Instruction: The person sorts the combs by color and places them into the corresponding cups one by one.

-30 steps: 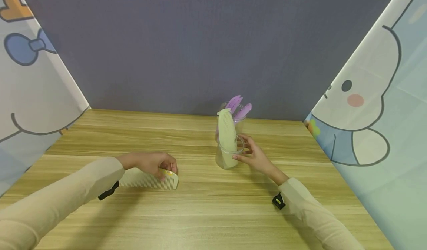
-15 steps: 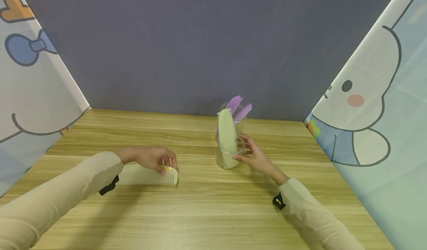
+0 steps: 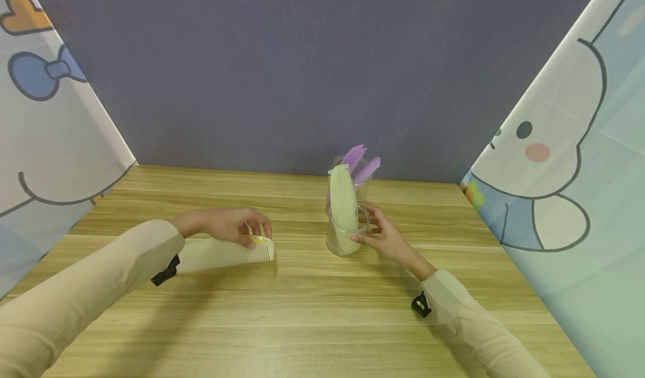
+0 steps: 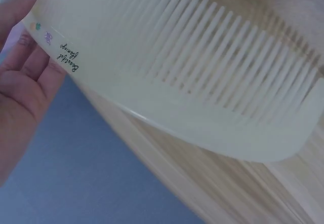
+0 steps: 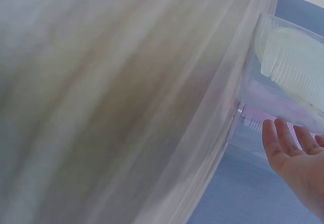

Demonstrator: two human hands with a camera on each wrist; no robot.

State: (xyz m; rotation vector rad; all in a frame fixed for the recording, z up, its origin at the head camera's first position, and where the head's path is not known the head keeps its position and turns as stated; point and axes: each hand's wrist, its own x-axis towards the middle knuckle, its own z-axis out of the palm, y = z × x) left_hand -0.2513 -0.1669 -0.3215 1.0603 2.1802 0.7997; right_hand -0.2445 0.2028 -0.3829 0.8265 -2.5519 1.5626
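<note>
Comb (image 3: 227,253) is off the table (image 3: 322,322) now. A second ago it lies flat under my left hand (image 3: 229,225); half a second ago one end tips up; now it hangs clear of the wood, long axis roughly level, teeth facing the near edge. Pickup looks done, so the carry is what's left, I judge.

Left hand: fingers curled over the spine, pinching the end with the yellow mark; the left wrist view shows fingertips (image 4: 30,57) on the printed script end.

Right hand (image 3: 385,235): unchanged across all three frames, fingers spread loosely against the side of the clear cup (image 3: 345,233), steadying it. Cup stands toward the far edge, right of centre.

Comb look: pale cream translucent plastic, wide even teeth, thick smooth spine, small script and tiny flower print near one end. Cup already holds a similar cream comb (image 3: 342,201) upright plus purple combs (image 3: 360,162) behind it.
</note>
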